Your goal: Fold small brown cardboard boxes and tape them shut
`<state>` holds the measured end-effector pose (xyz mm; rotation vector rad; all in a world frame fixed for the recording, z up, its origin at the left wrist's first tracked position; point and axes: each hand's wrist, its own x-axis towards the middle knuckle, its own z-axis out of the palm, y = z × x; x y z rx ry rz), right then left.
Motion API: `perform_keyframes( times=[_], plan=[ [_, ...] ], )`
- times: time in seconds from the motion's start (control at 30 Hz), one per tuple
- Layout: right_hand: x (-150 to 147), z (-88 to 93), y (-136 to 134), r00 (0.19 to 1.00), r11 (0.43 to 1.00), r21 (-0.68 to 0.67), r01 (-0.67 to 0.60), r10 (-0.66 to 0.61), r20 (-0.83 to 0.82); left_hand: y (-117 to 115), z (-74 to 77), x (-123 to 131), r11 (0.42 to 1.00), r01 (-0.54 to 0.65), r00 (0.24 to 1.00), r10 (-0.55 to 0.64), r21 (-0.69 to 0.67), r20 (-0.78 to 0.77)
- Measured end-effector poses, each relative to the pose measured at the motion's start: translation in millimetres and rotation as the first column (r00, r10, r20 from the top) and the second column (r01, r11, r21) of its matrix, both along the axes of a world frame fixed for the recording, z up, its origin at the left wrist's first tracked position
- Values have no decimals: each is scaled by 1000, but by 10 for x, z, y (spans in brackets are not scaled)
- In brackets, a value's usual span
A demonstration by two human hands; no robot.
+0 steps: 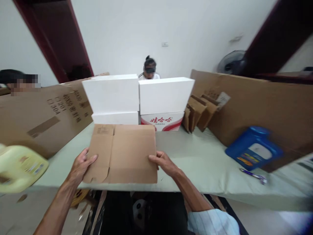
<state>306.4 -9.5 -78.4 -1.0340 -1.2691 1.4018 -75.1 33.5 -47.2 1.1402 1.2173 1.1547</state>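
A flattened brown cardboard box (133, 153) is held up at the table's front edge, its broad face toward me. My left hand (83, 164) grips its left edge, thumb on the front face. On the opposite edge, my right hand (165, 162) pinches the cardboard with the thumb in front. The fingers behind the sheet are mostly hidden. A crease and slots run down its left part. Behind it stand stacked white boxes (111, 94), and one lower white box with red lettering (162, 121) is partly covered by the cardboard.
Cardboard partitions stand at left (44, 117) and right (256, 107). Several folded brown cartons (198, 112) lean by the right one. A blue jug (254, 148) and a pen (253, 175) lie at right, a pale yellow jug (22, 168) at left. Two people sit beyond.
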Motion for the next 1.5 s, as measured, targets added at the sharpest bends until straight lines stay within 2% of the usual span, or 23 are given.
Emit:
perform_keyframes(
  times=[0.13,0.3,0.5,0.6,0.77,0.9,1.03,1.13,1.2,1.27,1.37,1.43,1.5],
  plan=[
    [101,-40,-140,988,992,6,-128,127,86,60,-109,-49,998,22,996,-27,-67,-81],
    [190,-69,-305,969,975,29,-219,214,126,135,-176,13,995,11,997,-18,-98,-70],
    [269,-123,-511,987,995,7,-97,95,126,240,-275,124,997,57,991,-63,-56,-119],
    [327,-136,-624,980,995,-1,-101,100,172,300,-349,168,994,101,985,-106,-41,-135],
    [416,-146,-803,983,993,103,-57,38,180,436,-522,221,986,159,970,-149,39,-191],
    [467,-162,-951,983,983,185,6,-40,180,517,-684,255,950,305,933,-283,68,-223],
    [527,-219,-1146,976,979,192,75,-111,186,510,-765,354,919,385,892,-349,81,-286],
    [653,-284,-1318,949,960,177,215,-249,196,512,-830,416,893,438,831,-357,106,-428],
    [802,-318,-1434,877,902,196,385,-424,227,537,-909,408,897,411,792,-265,161,-550],
    [997,-332,-1549,744,787,243,567,-616,259,574,-1022,349,898,375,759,-155,230,-633],
    [1335,-314,-1707,467,549,364,752,-834,293,620,-1252,181,904,317,725,-36,287,-688],
    [1561,-287,-1784,251,379,472,796,-916,313,635,-1439,43,926,258,697,18,275,-716],
    [1772,-259,-1817,60,246,562,790,-942,329,629,-1636,-85,941,232,662,31,245,-749]
  ],
)
